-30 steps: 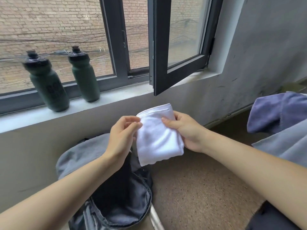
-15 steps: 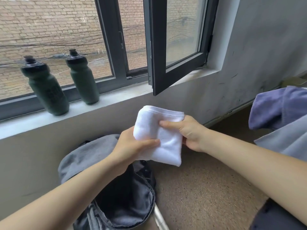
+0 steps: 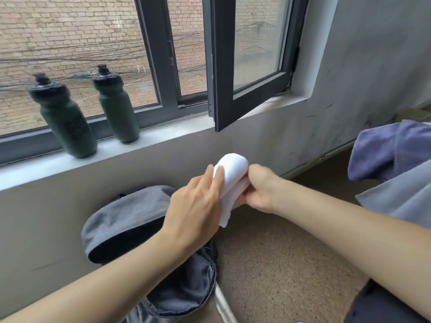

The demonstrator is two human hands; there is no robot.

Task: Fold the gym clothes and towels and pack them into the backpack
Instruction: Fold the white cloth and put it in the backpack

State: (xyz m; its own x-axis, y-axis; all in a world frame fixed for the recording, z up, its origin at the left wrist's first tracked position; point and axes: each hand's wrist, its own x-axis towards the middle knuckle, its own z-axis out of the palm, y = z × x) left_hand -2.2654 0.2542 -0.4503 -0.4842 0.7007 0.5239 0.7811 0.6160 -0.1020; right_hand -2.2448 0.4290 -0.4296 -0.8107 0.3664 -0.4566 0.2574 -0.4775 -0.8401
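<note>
the white towel [image 3: 233,169], folded small, is held in the air above the open backpack [image 3: 130,213]. the right hand [image 3: 258,190] grips one side with curled fingers; the left hand [image 3: 193,206] lies flat against the other, fingers straight. press the layers together, align the edges, then lower it fold-first into the opening.

Single head-worn view, forward and down.
The wide-angle camera looked from the person's head along both forearms, close to the left hand [image 3: 193,206] and right hand [image 3: 258,191], which met on the white towel [image 3: 233,164] near mid-frame; it faced the window sill [image 3: 163,135], with the backpack [image 3: 130,210] on the floor [image 3: 279,264] below.
</note>
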